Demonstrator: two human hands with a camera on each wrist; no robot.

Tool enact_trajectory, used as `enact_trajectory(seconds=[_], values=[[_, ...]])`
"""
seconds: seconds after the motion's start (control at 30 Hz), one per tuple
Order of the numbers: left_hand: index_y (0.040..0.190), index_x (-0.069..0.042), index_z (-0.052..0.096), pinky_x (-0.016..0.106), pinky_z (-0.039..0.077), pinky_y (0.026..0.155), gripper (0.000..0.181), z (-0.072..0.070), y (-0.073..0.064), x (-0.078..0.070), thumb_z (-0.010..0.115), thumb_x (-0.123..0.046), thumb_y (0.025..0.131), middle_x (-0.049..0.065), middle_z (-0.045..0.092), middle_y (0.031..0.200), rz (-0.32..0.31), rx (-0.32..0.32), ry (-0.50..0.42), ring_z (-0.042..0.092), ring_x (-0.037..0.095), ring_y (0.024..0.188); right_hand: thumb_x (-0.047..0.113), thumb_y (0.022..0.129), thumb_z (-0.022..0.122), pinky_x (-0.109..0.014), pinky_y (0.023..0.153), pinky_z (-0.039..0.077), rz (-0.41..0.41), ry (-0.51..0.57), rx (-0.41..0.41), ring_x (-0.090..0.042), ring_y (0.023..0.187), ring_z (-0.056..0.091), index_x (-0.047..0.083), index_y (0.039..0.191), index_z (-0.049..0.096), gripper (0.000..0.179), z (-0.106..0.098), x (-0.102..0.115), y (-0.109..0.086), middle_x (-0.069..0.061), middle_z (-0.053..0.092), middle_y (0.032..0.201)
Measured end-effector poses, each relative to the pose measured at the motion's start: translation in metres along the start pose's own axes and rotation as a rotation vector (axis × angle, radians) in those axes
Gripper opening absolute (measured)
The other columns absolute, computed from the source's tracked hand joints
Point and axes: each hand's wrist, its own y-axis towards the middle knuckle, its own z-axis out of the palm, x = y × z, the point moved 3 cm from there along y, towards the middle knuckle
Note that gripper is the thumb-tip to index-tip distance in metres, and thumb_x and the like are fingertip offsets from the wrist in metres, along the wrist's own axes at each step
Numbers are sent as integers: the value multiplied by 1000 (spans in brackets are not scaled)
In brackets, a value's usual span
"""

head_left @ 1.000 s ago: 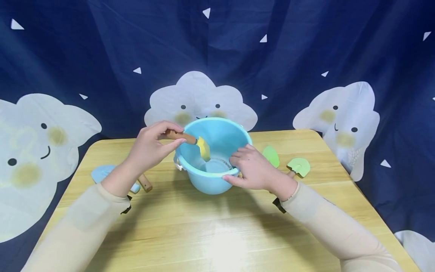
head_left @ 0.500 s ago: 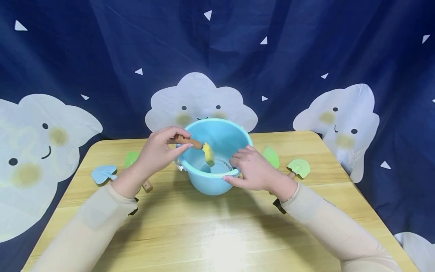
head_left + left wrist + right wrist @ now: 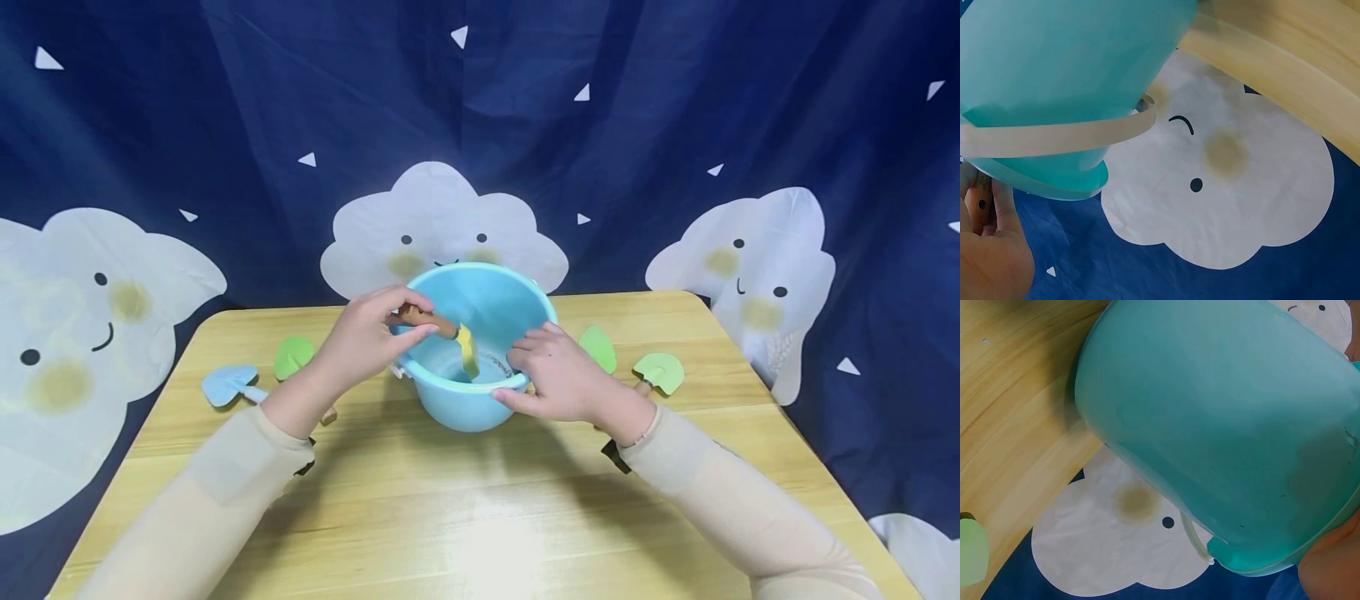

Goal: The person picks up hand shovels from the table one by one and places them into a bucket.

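A light blue bucket (image 3: pixel 461 408) stands on the table, tilted towards the viewer in the head view. My left hand (image 3: pixel 360 337) pinches the wooden handle (image 3: pixel 435 322) of a small toy garden tool. The tool's yellow head (image 3: pixel 468 352) hangs inside the bucket, seen nearly edge-on, so its exact shape is unclear. With fingers inside and thumb outside, my right hand (image 3: pixel 562 375) grips the bucket's near right rim. In the left wrist view the wooden handle end (image 3: pixel 982 203) shows between fingers, beside the bucket's pale carrying strap (image 3: pixel 1054 140).
Left of the bucket lie a blue toy shovel (image 3: pixel 228 385) and a green toy shovel (image 3: pixel 292 357), partly behind the left arm. To the right are a green leaf-shaped tool head (image 3: pixel 597 348) and a light green shovel (image 3: pixel 660 372). A dark blue cloud-print curtain (image 3: pixel 480 100) hangs behind the table.
My left hand has moved right and slightly down, taking the yellow-headed tool deeper into the bucket. The right hand stays on the rim, and the bucket stays in place.
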Motion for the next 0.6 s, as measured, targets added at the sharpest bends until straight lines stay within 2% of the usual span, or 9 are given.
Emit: enact_trajectory(seconds=[0.4, 0.6], values=[[102, -11, 72, 37, 56, 81, 21, 8, 4, -3, 83, -16, 84, -1, 71, 96, 2, 46, 3, 66, 17, 89, 68, 98, 31, -34, 71, 33, 0, -2, 8, -15, 65, 39, 16, 69, 49, 62, -1, 1, 1, 8, 40, 65], [101, -13, 71, 35, 56, 81, 20, 13, 7, -5, 82, -18, 85, -2, 71, 95, -2, 84, 7, 66, 15, 88, 68, 98, 32, -35, 72, 33, 6, -1, 8, -15, 65, 39, 14, 68, 53, 65, 0, 0, 1, 8, 40, 65]])
